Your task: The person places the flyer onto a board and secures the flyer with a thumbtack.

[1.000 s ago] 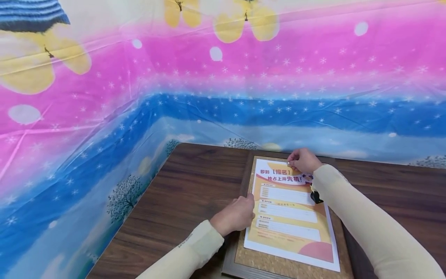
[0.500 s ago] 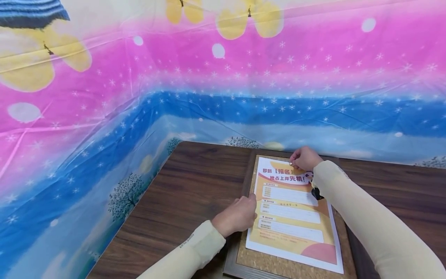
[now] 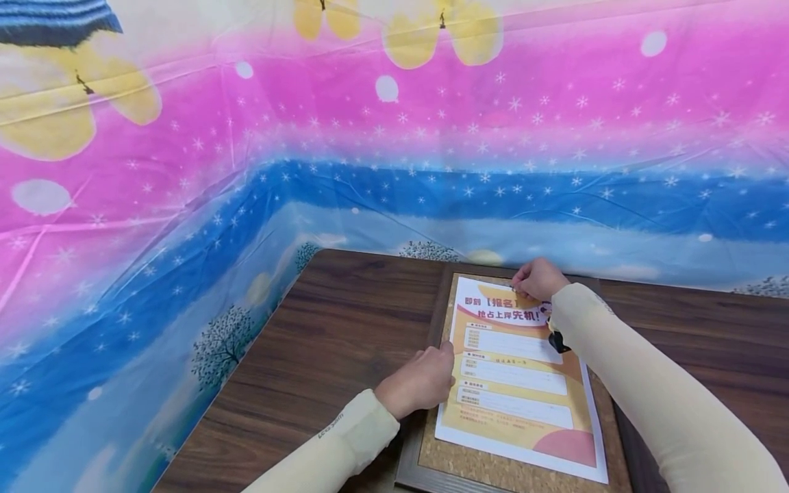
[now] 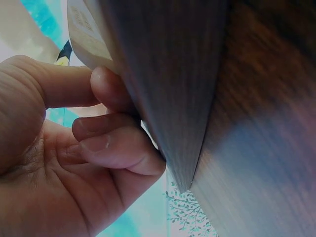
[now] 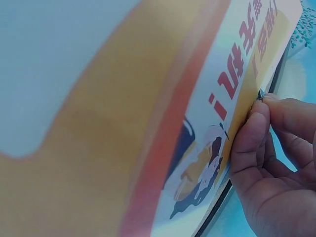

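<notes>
A printed yellow and white poster [image 3: 511, 411] lies on a framed cork board [image 3: 459, 468]. My right hand [image 3: 539, 279] is at its top edge. There, thumb and forefinger pinch a small thumbtack [image 5: 260, 94], its point against the paper as far as the right wrist view shows. My left hand [image 3: 418, 381] rests at the poster's left edge with fingers curled. In the left wrist view the fingertips [image 4: 96, 143] touch beside the dark board frame [image 4: 173, 74], and the palm holds nothing visible. The right hand hides part of the top right corner.
The board lies on a dark wooden table [image 3: 345, 322], near its back edge. A colourful printed cloth [image 3: 382, 185] hangs behind and to the left of the table. A black and yellow device [image 3: 557, 339] is at the right wrist, over the poster.
The head view has shifted slightly, so the board sits a little further right. Both hands stay at the same places on the poster; the right fingertips now cover more of the thumbtack.
</notes>
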Tool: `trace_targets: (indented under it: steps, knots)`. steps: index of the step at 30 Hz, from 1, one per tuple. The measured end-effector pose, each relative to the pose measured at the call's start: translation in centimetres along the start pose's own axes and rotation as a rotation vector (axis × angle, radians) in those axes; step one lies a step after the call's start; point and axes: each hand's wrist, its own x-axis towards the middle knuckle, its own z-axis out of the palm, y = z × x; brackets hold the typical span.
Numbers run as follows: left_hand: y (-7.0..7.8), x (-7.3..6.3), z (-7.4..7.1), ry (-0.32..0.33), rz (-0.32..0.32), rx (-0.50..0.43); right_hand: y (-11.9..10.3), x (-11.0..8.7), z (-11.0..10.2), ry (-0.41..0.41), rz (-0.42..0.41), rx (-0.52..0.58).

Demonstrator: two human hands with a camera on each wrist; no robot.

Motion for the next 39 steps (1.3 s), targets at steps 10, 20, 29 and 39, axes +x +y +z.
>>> trace_targets:
  steps: [10, 20, 29, 39]
  knots:
    - [0.2, 0.1, 0.1, -0.008, 0.046, -0.020, 0.4, -0.9, 0.1, 0.071, -0.029, -0.010]
    - [0.7, 0.6, 0.5, 0.000, 0.071, -0.027, 0.9, -1.9, -0.1, 0.108, 0.024, 0.012]
    - [0.8, 2.2, -1.3, 0.216, 0.168, 0.187, 2.1, -2.7, -0.8, 0.102, -0.101, -0.009]
    - [0.3, 4.8, -2.0, 0.302, 0.168, 0.416, 2.1, -3.4, -0.3, 0.124, -0.193, -0.093]
